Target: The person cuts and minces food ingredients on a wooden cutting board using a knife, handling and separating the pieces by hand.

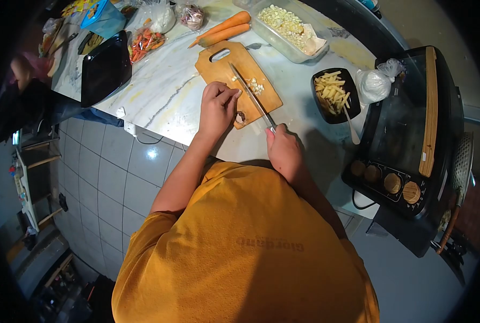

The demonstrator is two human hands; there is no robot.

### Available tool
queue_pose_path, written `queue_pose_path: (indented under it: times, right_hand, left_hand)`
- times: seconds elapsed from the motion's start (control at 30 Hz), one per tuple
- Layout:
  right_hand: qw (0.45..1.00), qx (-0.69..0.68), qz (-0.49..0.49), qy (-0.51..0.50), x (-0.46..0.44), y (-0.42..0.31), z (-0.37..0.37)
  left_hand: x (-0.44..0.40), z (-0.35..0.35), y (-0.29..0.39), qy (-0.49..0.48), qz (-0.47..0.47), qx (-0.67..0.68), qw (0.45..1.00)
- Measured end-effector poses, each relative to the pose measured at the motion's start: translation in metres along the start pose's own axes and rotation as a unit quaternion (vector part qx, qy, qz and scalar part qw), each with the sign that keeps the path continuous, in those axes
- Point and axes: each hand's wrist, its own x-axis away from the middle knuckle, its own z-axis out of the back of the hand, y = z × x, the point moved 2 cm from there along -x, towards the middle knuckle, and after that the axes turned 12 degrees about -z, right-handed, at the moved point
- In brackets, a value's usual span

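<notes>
My right hand (284, 151) is closed round the handle of a knife (252, 96), whose blade lies slantwise over the wooden cutting board (267, 89). Beside the blade are small chopped white pieces (256, 86). On the board's left side rests my left hand (217, 109), fingers bent together; what they hold, if anything, is too small to name. A small dark peel-like scrap (241, 117) lies near the board's lower corner, just right of my left hand.
Carrots (225, 29) and a plastic container of chopped white pieces (289, 33) sit beyond the board. Right are a black bowl of pale strips (332, 96), a plastic bag (374, 85) and a toaster oven (401, 129). A black tray (106, 70) and another person (27, 81) are left.
</notes>
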Motion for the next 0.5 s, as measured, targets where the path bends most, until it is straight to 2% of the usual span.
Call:
queue_pose_path:
  times: [0.5]
  right_hand:
    - [0.999,-0.009,0.02,0.039,0.0021,0.0112,-0.0007]
  left_hand:
    - [0.0009,0.0053,0.0032,-0.021,0.026,0.018,0.999]
